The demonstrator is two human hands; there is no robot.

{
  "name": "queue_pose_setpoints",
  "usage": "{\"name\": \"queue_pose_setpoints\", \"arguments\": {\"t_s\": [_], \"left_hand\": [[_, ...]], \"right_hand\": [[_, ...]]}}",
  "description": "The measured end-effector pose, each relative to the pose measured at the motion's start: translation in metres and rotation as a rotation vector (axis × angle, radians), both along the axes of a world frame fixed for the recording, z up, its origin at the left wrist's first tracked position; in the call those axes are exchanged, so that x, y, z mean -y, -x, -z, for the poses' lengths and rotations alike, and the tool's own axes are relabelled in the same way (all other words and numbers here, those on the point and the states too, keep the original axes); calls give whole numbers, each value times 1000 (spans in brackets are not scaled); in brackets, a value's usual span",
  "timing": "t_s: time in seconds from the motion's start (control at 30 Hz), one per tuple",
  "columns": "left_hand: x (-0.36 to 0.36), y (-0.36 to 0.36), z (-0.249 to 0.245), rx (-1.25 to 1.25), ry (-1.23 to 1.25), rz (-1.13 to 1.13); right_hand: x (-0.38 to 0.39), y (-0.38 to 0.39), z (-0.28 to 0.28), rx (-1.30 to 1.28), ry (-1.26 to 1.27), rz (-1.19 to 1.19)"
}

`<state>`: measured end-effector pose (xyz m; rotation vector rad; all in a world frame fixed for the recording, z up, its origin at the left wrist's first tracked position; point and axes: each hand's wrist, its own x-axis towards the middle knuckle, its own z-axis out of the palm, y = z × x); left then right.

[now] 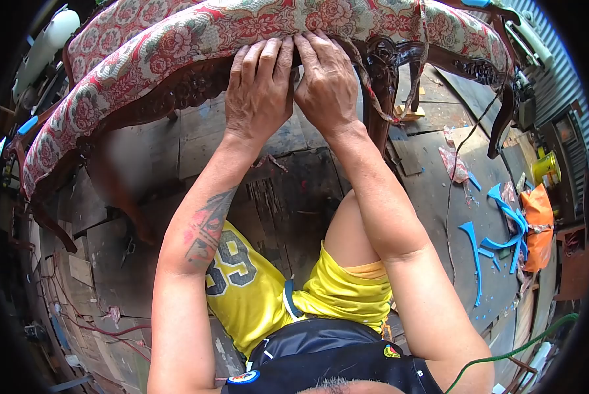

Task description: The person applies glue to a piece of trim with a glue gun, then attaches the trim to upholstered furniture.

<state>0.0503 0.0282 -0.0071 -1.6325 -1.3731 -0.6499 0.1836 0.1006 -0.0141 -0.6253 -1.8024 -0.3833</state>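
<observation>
A sofa with carved dark wood trim point(183, 92) and floral red-and-cream upholstery fabric point(242, 26) stretches across the top of the head view. At its front edge, my left hand point(258, 88) is closed, with fingers bent against the lower border of the fabric. Right beside it, my right hand point(325, 82) is also closed, its fingertips pressing the same border. The thumbs touch or nearly touch each other. What the fingertips pinch is partly hidden. A twisted strip of fabric point(371, 92) hangs down just right of my right hand.
Blue foam offcuts point(508, 223) and an orange bag point(537, 226) lie on the wooden floor point(439, 190) at right. A yellow can point(546, 169) stands behind them. A dark cord point(462, 141) runs down the right side; a green hose point(518, 345) crosses the lower right.
</observation>
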Motion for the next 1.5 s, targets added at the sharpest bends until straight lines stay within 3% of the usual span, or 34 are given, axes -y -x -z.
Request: {"name": "queue_pose_setpoints", "arguments": {"t_s": [1.5], "left_hand": [[0, 0, 18, -3, 18, -34]], "right_hand": [[0, 11, 5, -57, -8, -19]]}}
